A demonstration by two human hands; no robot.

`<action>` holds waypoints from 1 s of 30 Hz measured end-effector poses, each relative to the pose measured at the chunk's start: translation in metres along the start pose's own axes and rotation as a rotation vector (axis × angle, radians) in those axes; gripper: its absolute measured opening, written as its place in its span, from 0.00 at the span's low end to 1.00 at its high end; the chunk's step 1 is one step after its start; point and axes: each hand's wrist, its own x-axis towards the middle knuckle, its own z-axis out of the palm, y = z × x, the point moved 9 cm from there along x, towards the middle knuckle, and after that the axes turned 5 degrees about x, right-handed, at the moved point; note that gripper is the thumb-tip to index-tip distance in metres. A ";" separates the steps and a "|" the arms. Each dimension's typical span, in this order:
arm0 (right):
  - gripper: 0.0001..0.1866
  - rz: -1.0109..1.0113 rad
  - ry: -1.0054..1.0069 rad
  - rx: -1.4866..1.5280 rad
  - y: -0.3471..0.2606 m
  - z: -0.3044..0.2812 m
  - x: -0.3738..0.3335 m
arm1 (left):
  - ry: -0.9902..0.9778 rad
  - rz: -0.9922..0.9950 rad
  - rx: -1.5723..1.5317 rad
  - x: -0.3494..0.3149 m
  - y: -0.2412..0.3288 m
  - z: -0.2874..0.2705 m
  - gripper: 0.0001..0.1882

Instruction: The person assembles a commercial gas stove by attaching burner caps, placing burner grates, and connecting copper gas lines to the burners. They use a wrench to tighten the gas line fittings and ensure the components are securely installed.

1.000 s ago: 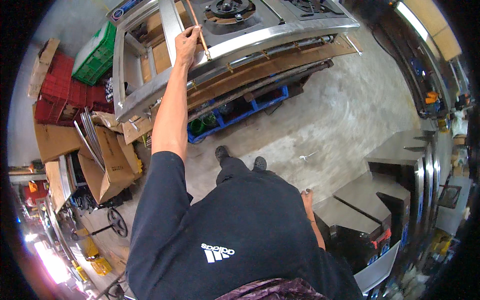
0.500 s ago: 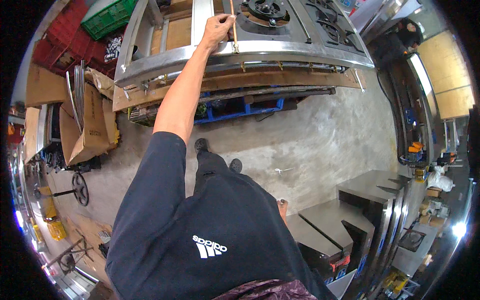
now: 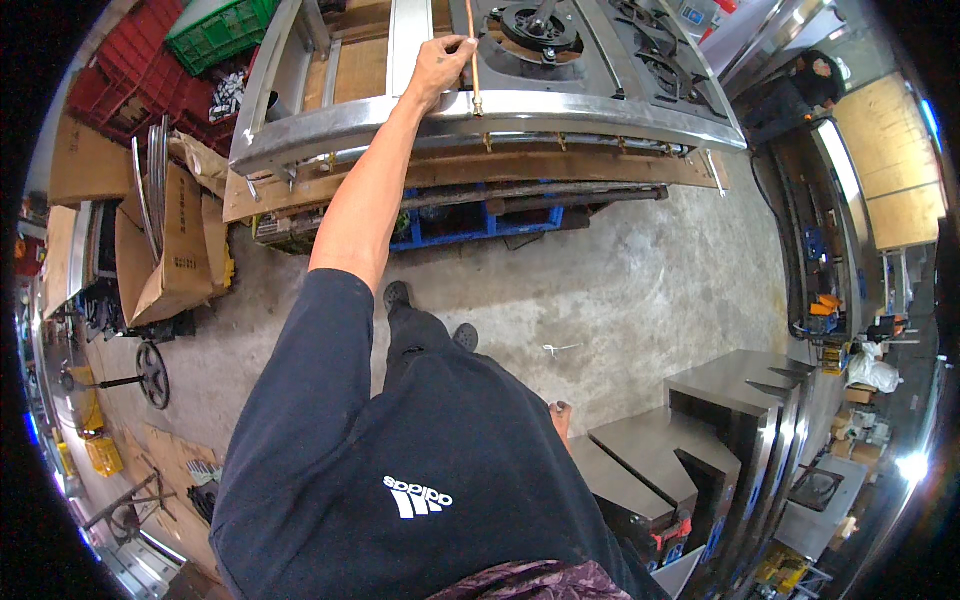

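My left hand is closed around a thin copper tube, pinched between thumb and fingers. A brass fitting caps the tube's lower end, in front of the steel front rail of a stove frame. Beside the tube, to the right, a round black burner sits in a grey metal panel. My right hand hangs low by my side, away from the stove; only a small part shows past my shirt, and its grip is not clear.
Brass valves line a pipe under the rail. Below stands a blue crate. Red crates, a green crate and a cardboard box are at left. Steel panels stand at lower right; a white scrap lies on the floor.
My left hand and the copper tube have shifted slightly right and down in view. A metal piece now shows upright over the burner. My right hand still hangs by my side.
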 end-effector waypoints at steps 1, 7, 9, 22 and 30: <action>0.29 -0.059 -0.028 0.028 -0.001 0.004 0.002 | 0.009 -0.015 0.019 0.000 -0.001 0.000 0.19; 0.28 -0.062 -0.023 0.029 0.002 0.009 0.002 | 0.001 0.002 -0.045 0.001 -0.001 0.001 0.17; 0.28 0.004 -0.008 0.017 0.003 0.007 -0.002 | 0.006 -0.001 -0.028 0.002 -0.004 0.001 0.17; 0.29 -0.031 -0.039 -0.005 -0.002 0.014 -0.002 | -0.014 -0.021 0.049 0.004 -0.007 -0.001 0.23; 0.29 0.076 -0.002 -0.014 0.016 0.014 0.002 | -0.011 -0.016 0.022 0.004 -0.007 -0.001 0.22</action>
